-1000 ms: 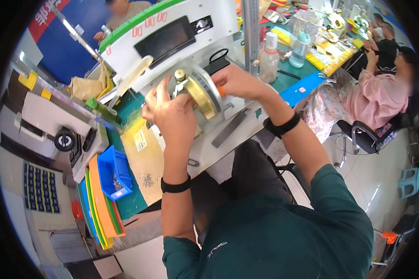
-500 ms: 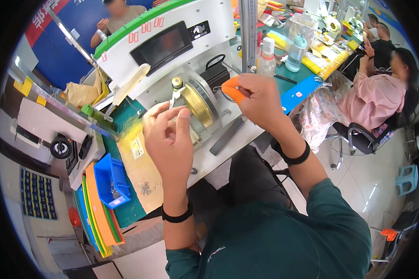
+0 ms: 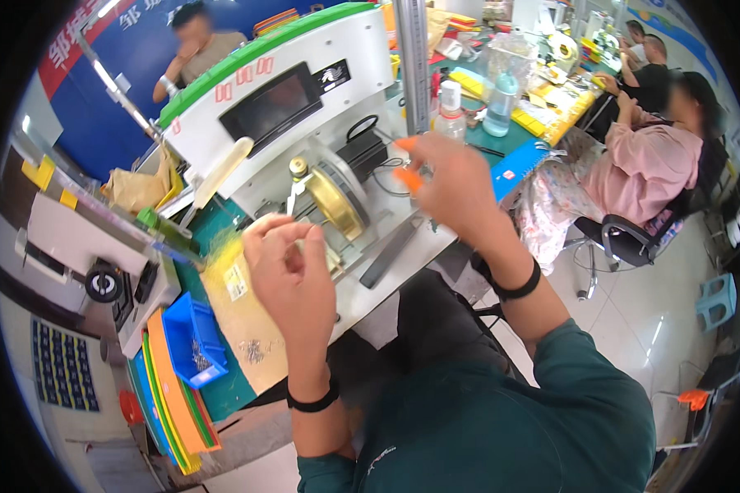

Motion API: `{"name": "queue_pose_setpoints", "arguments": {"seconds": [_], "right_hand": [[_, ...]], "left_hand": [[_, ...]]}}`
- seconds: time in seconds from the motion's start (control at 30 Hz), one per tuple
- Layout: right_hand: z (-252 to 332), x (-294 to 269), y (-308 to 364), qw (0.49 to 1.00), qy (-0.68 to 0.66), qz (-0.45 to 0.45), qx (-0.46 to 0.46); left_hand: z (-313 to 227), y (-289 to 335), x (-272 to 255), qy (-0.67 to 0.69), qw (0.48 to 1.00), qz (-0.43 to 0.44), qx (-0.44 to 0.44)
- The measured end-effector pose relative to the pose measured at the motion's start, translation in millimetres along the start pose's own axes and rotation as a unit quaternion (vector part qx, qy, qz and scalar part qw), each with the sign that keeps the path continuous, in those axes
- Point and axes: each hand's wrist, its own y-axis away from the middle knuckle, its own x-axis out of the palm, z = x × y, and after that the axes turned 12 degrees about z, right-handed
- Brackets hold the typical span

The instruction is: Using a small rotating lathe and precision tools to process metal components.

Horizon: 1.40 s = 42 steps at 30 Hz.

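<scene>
My left hand [image 3: 292,267] is raised in front of a brass-coloured drum [image 3: 335,205] on a white machine [image 3: 247,90]. Its thumb and fingers are pinched together; whatever may be between them is too small to see. To the right of the drum hovers my right hand [image 3: 460,185], slightly blurred. Orange finger covers [image 3: 407,179] sit on its thumb and a finger, which are spread apart with nothing visible between them. A small brass knob [image 3: 298,168] stands at the drum's upper left.
A blue bin [image 3: 193,341] with small metal pieces stands at the left, beside a tan board [image 3: 259,374] bearing loose metal pieces. A dark bar [image 3: 388,256] lies at the machine's front edge. Bottles [image 3: 500,105] stand at the right, near a seated co-worker [image 3: 645,156].
My right thumb and finger have parted from a pinch, and a small metal piece near them no longer shows. My left fingers have closed together. The view has shifted slightly.
</scene>
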Motion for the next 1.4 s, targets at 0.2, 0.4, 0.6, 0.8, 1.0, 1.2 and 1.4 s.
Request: {"name": "queue_pose_setpoints", "arguments": {"seconds": [0.2,0.4,0.6,0.8,1.0,1.2,1.4], "right_hand": [[-104,3,-25,0.979,0.14,0.052,0.138],[-122,-1,-52,0.969,0.246,-0.017,0.006],[-59,-90,-41,0.951,0.295,0.064,0.066],[68,-147,-35,0.957,-0.27,0.107,0.014],[112,-92,-86,0.963,-0.171,0.195,-0.078],[112,-62,-95,0.949,-0.187,0.243,-0.078],[103,-59,-92,0.926,-0.243,0.285,-0.05]], "left_hand": [[-12,-4,-18,-0.106,0.991,-0.063,0.045],[-12,-9,-44,-0.168,0.983,-0.064,0.033],[-33,-7,-57,-0.088,0.994,-0.057,0.035],[-56,-28,-66,0.001,0.997,0.04,0.061],[-66,-50,-65,-0.037,0.997,0.02,0.062],[-72,-51,-63,-0.052,0.997,0.017,0.058],[-79,-53,-59,-0.067,0.995,0.044,0.056]]}}
